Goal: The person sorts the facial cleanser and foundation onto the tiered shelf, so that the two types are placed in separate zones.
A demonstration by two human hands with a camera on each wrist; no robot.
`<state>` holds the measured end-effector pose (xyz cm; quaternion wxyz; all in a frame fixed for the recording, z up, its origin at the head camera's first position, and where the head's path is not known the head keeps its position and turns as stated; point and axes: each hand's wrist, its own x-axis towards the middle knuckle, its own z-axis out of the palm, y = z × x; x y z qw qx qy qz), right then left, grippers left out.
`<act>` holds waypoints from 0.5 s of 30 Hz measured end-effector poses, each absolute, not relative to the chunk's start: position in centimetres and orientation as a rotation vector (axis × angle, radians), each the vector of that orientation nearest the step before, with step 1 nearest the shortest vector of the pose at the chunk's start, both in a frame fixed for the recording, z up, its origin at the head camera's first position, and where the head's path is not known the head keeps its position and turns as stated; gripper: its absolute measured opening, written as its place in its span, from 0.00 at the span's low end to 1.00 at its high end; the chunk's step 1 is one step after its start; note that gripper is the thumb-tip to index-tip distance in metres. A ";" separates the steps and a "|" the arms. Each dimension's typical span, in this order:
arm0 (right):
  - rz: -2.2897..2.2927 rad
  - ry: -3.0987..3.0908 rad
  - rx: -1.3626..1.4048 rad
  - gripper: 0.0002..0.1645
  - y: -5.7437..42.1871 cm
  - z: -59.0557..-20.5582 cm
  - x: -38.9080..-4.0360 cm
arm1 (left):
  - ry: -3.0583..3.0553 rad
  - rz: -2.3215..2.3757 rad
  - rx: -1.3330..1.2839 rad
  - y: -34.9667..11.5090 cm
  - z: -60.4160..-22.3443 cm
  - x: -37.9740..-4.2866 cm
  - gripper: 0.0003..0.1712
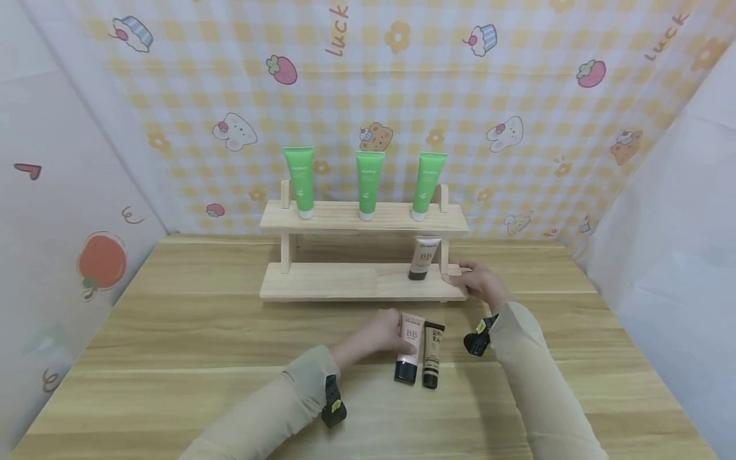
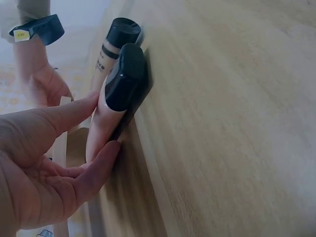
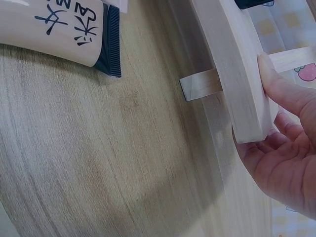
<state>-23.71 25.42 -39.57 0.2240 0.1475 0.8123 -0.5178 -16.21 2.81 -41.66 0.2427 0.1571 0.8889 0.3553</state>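
My left hand [image 1: 379, 333] pinches a pink BB cream tube [image 1: 411, 329] with a black cap, lying on the table. In the left wrist view, thumb and fingers sit on either side of this tube [image 2: 105, 123]. Right beside it lies a slimmer beige tube [image 1: 432, 348] with a black cap and dark lettering. At the right end of the wooden shelf's lower board [image 1: 339, 281], my right hand [image 1: 480, 283] grips the edge, thumb on top and fingers beneath in the right wrist view. Another pink BB tube [image 1: 424, 255] stands cap down on that board, near the right hand.
Three green tubes [image 1: 368, 185] stand spaced out on the upper board [image 1: 336, 217] of the two-tier shelf. Behind it hangs a yellow checked cloth [image 1: 356, 83] with cartoon prints. Pale sheets [image 1: 52, 191] flank the wood-grain table [image 1: 190, 319] on both sides.
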 end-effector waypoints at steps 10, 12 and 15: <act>-1.445 2.223 0.406 0.43 25.5 -39.5 -23.7 | 2.294 1.063 0.415 3.8 -42.0 -15.9 0.17; -1.451 2.228 0.399 0.44 25.5 -39.4 -23.6 | 2.255 1.090 0.388 4.0 -42.0 -15.9 0.16; -1.471 2.224 0.404 0.43 25.4 -39.4 -23.6 | 2.226 1.109 0.350 4.2 -42.0 -15.9 0.16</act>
